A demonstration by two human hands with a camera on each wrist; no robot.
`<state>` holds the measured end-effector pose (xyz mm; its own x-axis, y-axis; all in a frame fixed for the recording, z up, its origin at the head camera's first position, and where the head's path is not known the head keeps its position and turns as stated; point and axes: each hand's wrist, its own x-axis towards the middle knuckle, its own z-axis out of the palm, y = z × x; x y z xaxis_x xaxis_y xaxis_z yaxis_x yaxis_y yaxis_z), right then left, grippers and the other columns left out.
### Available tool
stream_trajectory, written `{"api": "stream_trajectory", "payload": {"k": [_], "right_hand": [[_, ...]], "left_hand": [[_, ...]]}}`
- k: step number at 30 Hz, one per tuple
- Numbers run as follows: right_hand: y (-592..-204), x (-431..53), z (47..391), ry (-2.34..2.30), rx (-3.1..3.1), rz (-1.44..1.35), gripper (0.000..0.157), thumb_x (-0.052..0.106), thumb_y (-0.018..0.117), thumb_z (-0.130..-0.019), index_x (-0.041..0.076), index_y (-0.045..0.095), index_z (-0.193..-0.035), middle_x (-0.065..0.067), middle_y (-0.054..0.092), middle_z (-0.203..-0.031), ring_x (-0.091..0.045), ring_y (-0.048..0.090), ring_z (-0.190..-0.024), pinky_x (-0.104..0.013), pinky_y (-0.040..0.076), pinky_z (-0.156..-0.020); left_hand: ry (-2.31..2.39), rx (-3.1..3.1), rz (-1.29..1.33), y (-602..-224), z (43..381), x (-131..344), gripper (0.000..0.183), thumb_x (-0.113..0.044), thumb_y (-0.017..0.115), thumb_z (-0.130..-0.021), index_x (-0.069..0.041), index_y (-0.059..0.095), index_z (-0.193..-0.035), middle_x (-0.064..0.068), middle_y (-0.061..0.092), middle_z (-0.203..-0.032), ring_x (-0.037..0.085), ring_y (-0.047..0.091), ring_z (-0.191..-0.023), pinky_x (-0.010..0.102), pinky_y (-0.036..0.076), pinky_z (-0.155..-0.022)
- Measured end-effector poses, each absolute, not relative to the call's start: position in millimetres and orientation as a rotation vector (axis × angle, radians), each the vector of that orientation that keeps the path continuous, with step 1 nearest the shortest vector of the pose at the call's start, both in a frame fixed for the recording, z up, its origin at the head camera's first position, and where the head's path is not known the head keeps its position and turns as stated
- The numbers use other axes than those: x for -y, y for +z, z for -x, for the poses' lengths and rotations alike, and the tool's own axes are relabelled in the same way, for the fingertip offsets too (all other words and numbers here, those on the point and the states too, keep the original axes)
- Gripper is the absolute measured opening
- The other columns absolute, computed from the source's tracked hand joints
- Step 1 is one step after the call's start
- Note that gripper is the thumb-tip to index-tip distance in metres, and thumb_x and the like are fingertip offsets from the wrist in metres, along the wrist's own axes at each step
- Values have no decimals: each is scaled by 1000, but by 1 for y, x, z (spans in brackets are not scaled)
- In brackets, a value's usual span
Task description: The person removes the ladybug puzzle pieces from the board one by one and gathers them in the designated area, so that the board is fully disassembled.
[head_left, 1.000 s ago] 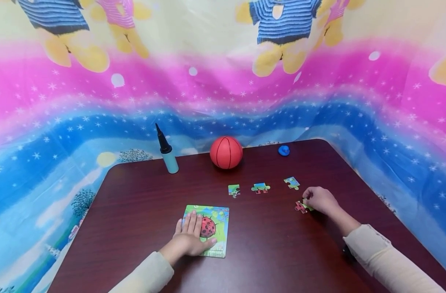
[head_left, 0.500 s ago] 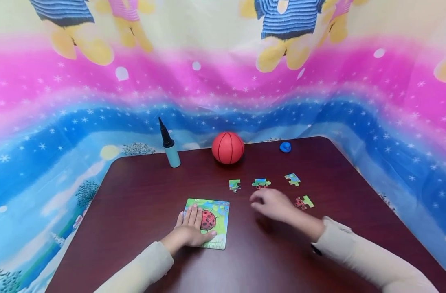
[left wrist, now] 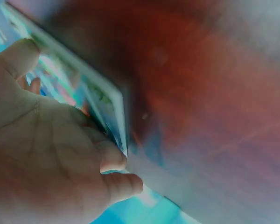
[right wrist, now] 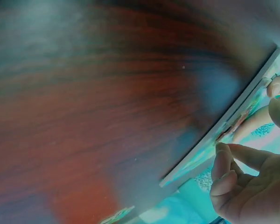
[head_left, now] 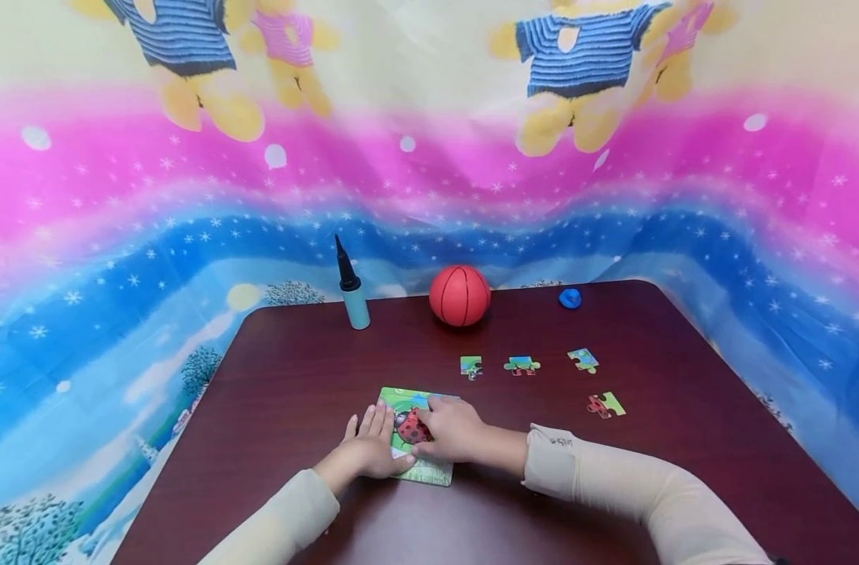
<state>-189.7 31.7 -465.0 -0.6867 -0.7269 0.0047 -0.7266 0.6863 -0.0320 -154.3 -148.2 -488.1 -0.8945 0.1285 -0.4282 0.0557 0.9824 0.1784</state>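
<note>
A square jigsaw board [head_left: 436, 473] with a ladybug picture [head_left: 413, 424] lies on the table. My left hand [head_left: 369, 449] rests along its left side, fingers extended, thumb toward the lower middle. Over the right side is my right hand [head_left: 457, 430], index finger and thumb apart at the ladybug, covering part of the picture. In the right wrist view the index fingertip [right wrist: 221, 147] meets the board's face, the other fingers bent. The left wrist view has the board's edge [left wrist: 121, 109] beside the left palm [left wrist: 51, 140].
Loose jigsaw pieces lie to the right: one green [head_left: 471, 366], one blue-topped [head_left: 522, 366], another [head_left: 583, 360], and a red-green pair [head_left: 606, 404]. At the back stand a hand pump [head_left: 355, 304], a red ball [head_left: 460, 296] and a small blue object [head_left: 569, 298].
My right hand has left the red-green pieces at the right and travelled left onto the board. My left hand stays on the board. The head view has shifted a little.
</note>
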Motion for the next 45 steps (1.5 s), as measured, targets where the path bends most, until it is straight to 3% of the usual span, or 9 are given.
{"api": "stream_trajectory", "payload": {"k": [3, 9, 16, 26, 33, 38, 45], "right_hand": [[-467, -31, 190, -82, -2843, 1166, 55, 55, 66, -79, 16, 67, -118, 1, 50, -85, -13, 49, -74, -33, 46, -63], [-465, -28, 195, -112, -2852, 1046, 48, 49, 68, -79, 15, 69, -113, -3, 57, -95, -18, 53, -88, -37, 48, -75], [-465, -24, 203, -280, -2785, 983, 28, 38, 74, -76, 16, 70, -93, 3, 49, -79, -13, 44, -71, -29, 38, -54], [-467, -20, 209, -434, -2794, 803, 33, 31, 82, -65, 16, 59, -84, 4, 46, -79, -13, 46, -73, -29, 40, -58], [-463, -16, 211, -428, -2781, 782, 35, 33, 84, -64, 14, 61, -83, 3, 46, -79, -14, 46, -71, -28, 40, -57], [-462, -14, 212, -493, -2768, 772, 38, 29, 86, -64, 14, 57, -83, 3, 47, -79, -13, 46, -72, -28, 41, -59], [-453, -15, 212, -763, -2718, 829, 24, 12, 80, -70, 13, 57, -73, 5, 53, -62, -9, 49, -59, -24, 41, -54]], "left_hand": [[212, -2675, -131, -493, 152, 146, 99, -71, 42, -85, -6, 10, -152, 12, -2, -158, 28, -4, -144, 52, -3, -112], [164, -2659, -119, -490, 154, 145, 100, -74, 38, -84, -7, 6, -152, 10, -5, -158, 25, -6, -144, 50, -4, -113], [183, -2635, -107, -487, 152, 148, 101, -74, 39, -84, -6, 7, -152, 10, -5, -158, 25, -5, -144, 50, -4, -113], [215, -2654, -118, -497, 153, 149, 104, -77, 37, -82, -6, 7, -152, 10, -6, -158, 26, -6, -144, 50, -4, -113], [166, -2681, -70, -500, 153, 146, 91, -71, 23, -90, -8, 2, -152, 9, -10, -157, 26, -9, -144, 49, -6, -113], [86, -2701, -49, -504, 155, 143, 90, -69, 24, -91, -7, 4, -152, 10, -9, -157, 27, -7, -144, 48, -5, -113], [82, -2698, -37, -507, 154, 141, 90, -70, 23, -90, -8, 5, -152, 9, -8, -158, 26, -7, -144, 49, -5, -113]]}}
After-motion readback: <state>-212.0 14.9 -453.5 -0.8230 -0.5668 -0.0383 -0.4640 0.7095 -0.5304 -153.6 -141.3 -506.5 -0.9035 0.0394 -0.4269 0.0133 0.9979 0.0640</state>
